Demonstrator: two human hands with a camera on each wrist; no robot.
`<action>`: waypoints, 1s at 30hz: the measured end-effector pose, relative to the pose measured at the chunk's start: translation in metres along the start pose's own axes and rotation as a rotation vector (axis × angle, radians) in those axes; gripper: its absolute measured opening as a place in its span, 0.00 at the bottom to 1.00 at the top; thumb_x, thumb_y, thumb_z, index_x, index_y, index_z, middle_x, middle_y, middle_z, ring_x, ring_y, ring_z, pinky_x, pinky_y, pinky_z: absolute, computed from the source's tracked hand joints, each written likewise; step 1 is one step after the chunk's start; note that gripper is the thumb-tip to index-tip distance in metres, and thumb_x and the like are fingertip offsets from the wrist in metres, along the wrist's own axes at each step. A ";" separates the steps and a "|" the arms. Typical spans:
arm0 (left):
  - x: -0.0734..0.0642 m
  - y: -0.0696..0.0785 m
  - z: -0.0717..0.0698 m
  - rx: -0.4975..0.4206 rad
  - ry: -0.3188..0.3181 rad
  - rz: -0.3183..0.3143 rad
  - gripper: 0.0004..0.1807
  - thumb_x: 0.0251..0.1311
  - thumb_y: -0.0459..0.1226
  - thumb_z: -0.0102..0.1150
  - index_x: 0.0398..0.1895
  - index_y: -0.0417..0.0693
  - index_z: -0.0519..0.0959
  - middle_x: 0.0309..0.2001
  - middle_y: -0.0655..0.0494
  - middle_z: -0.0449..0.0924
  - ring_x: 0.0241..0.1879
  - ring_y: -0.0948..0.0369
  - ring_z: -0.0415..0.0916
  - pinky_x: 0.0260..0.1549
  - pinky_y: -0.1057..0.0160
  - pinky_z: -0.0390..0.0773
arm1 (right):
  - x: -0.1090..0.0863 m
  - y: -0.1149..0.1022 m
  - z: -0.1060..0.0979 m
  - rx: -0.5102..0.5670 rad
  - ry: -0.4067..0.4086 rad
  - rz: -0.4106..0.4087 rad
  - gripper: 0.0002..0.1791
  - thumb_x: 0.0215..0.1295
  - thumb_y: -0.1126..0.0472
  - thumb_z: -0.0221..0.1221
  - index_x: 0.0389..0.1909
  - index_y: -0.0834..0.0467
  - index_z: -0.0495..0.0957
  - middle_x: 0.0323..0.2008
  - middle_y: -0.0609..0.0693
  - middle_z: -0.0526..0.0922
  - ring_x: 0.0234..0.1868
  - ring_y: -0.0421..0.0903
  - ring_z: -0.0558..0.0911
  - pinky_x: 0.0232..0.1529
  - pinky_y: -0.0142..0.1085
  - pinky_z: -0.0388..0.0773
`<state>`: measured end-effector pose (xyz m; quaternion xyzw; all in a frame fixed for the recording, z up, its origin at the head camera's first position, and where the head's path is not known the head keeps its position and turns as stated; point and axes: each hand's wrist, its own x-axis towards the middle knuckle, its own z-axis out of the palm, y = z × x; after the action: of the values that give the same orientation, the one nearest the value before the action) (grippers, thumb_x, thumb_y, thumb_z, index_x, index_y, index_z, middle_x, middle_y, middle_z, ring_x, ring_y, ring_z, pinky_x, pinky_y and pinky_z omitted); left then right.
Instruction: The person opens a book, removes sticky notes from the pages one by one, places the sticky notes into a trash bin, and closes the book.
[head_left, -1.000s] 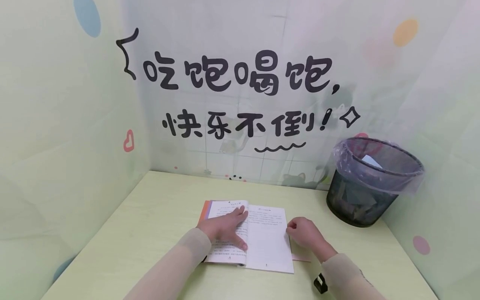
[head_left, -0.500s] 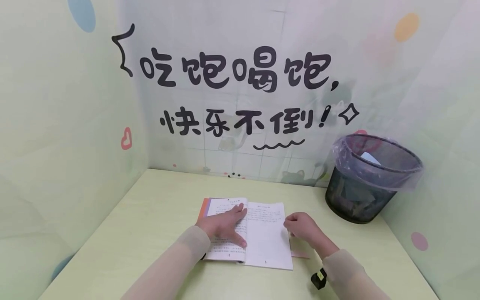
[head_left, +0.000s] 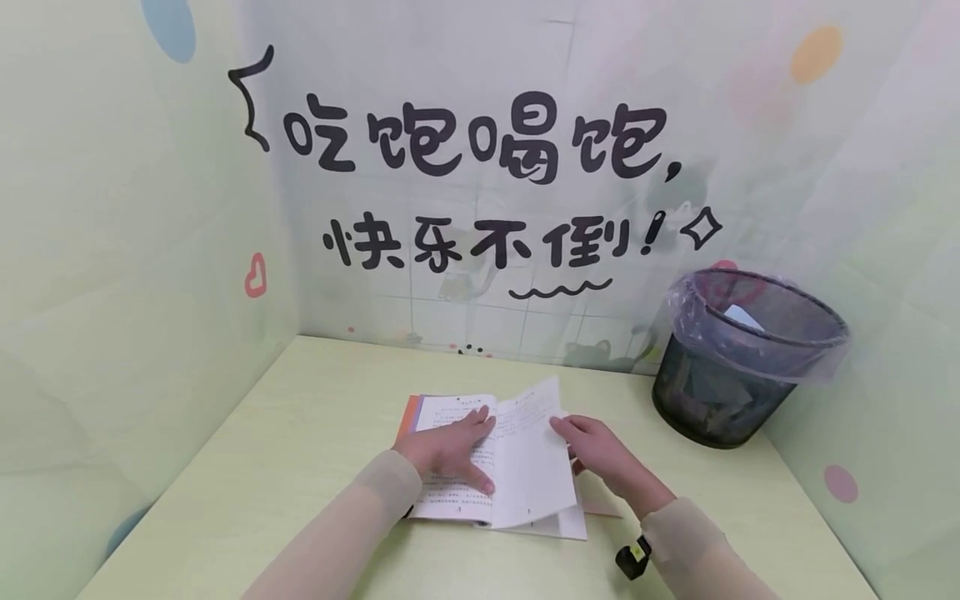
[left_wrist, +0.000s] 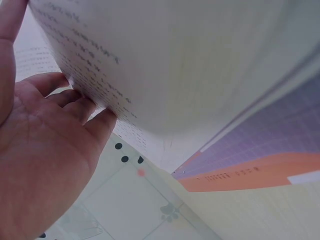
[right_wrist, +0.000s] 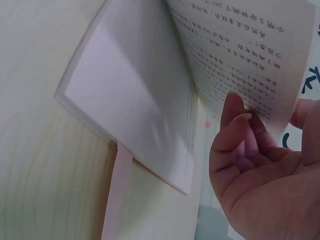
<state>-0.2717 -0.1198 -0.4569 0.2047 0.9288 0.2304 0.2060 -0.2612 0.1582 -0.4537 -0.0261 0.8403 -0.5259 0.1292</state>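
On the pale wood-grain table (head_left: 247, 467), the book (head_left: 442, 412) lies open in front of the person. Its right-hand leaf (head_left: 528, 467), flat half a second ago, now rises at a slant off the pages beneath (head_left: 572, 525), so I'd judge a page turn is under way, not finished. The left hand (head_left: 452, 454) stays spread on the book's left side, seemingly steadying it; the right hand (head_left: 600, 446) pinches the leaf's outer edge. A narrow pink strip (right_wrist: 117, 185) pokes out below

The back wall (head_left: 480, 197) reads “吃饱喝饱,快乐不倒!” and the raised page (right_wrist: 245, 55) partly reads “小明3分钟跳了” in the right wrist view.
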 end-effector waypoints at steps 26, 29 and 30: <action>-0.003 -0.009 -0.003 -0.032 0.027 0.034 0.67 0.55 0.59 0.83 0.91 0.51 0.52 0.93 0.53 0.38 0.91 0.48 0.40 0.87 0.40 0.53 | -0.010 0.020 0.064 0.207 -0.137 -0.105 0.36 0.79 0.61 0.55 0.85 0.60 0.61 0.64 0.63 0.82 0.45 0.46 0.84 0.42 0.38 0.83; -0.006 -0.017 -0.005 -0.053 0.040 0.058 0.67 0.55 0.59 0.83 0.91 0.52 0.52 0.93 0.54 0.38 0.91 0.49 0.40 0.87 0.41 0.53 | -0.008 0.022 0.064 0.141 -0.176 -0.182 0.31 0.70 0.67 0.60 0.75 0.62 0.72 0.57 0.63 0.81 0.44 0.46 0.81 0.43 0.37 0.81; -0.007 -0.021 -0.005 -0.055 0.044 0.065 0.67 0.56 0.59 0.83 0.91 0.52 0.53 0.93 0.54 0.38 0.91 0.49 0.41 0.87 0.41 0.53 | -0.008 0.023 0.064 0.113 -0.185 -0.197 0.31 0.66 0.68 0.61 0.72 0.62 0.74 0.57 0.63 0.79 0.45 0.45 0.79 0.43 0.35 0.80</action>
<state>-0.2745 -0.1415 -0.4610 0.2240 0.9192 0.2669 0.1833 -0.2360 0.1136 -0.4996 -0.1493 0.7874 -0.5777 0.1550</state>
